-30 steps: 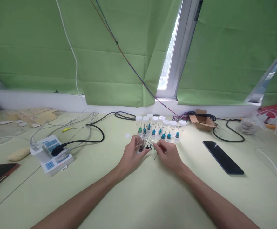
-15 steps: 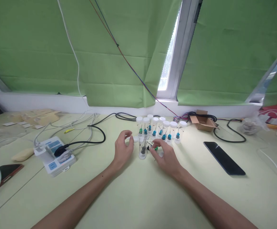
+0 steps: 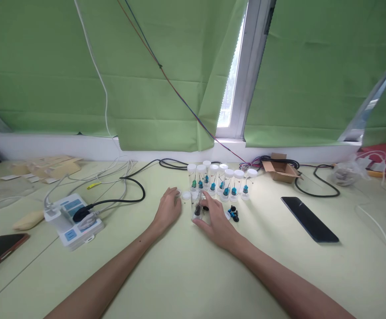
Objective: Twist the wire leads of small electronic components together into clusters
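My right hand [image 3: 218,219] is closed round a clear tube [image 3: 196,204] standing upright and uncapped on the table, thumb low at its base and fingers on its right side. A dark piece [image 3: 197,211] sits inside the tube. To the left, my left hand [image 3: 168,208] rests low on the table, its bent fingers and thumb at a white cap [image 3: 179,193]. Another white cap [image 3: 186,195] lies between the hands. Just behind stand several clear tubes with white lids [image 3: 234,174], holding blue or green pieces with thin pins. Blue-and-black small parts [image 3: 233,213] lie right of my right hand.
A white power strip [image 3: 75,219] with plugs and cables stands at the left. A black phone [image 3: 309,219] lies on the right of the pale table [image 3: 186,274]. Behind it are a small open cardboard box [image 3: 281,170] and a black cable [image 3: 322,195].
My right hand has moved left from the loose parts and closed round the clear tube, uncovering blue-and-black parts. My left hand has lowered to a white cap. The view has shifted slightly.
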`<state>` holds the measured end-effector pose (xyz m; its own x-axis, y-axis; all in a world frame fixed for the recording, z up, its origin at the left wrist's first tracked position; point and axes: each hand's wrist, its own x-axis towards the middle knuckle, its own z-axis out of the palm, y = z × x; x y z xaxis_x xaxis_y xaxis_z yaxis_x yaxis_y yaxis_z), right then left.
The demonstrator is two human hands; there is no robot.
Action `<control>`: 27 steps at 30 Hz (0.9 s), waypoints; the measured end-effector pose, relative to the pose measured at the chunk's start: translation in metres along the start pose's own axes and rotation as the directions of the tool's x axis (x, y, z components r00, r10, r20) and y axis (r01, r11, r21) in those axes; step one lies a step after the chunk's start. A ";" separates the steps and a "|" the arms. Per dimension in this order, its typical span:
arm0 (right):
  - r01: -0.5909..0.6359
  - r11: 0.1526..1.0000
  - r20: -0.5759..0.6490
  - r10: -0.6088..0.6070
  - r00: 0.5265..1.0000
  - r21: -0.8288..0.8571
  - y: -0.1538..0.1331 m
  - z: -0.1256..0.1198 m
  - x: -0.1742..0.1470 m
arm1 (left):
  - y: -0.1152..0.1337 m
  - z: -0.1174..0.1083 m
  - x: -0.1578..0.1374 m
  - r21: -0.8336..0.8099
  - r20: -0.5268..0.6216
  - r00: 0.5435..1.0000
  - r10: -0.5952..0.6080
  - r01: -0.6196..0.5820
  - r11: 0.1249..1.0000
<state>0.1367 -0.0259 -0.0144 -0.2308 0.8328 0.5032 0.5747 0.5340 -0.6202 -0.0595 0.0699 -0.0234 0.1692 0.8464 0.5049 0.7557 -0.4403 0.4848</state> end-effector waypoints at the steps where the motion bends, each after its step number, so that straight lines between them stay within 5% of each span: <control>1: -0.001 1.000 0.006 0.001 1.000 -0.001 0.000 0.000 0.000 | 0.000 -0.001 0.000 0.003 0.004 1.000 0.007 -0.007 1.000; 14: 0.007 1.000 0.060 -0.006 0.998 -0.024 0.000 0.003 0.003 | 0.002 -0.010 0.003 0.047 -0.011 0.998 0.060 -0.059 0.997; 20: -0.021 0.999 0.054 0.023 0.998 -0.026 0.001 0.000 0.000 | 0.021 -0.019 0.001 0.024 -0.158 0.986 0.058 -0.055 0.998; 27: -0.039 0.996 0.039 0.042 0.998 -0.076 0.002 -0.006 0.000 | 0.046 -0.024 -0.009 -0.069 -0.308 0.925 0.221 -0.254 0.965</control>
<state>0.1427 -0.0262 -0.0118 -0.2365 0.8596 0.4529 0.6416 0.4882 -0.5916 -0.0413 0.0345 0.0111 0.1291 0.5936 0.7943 0.6423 -0.6604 0.3890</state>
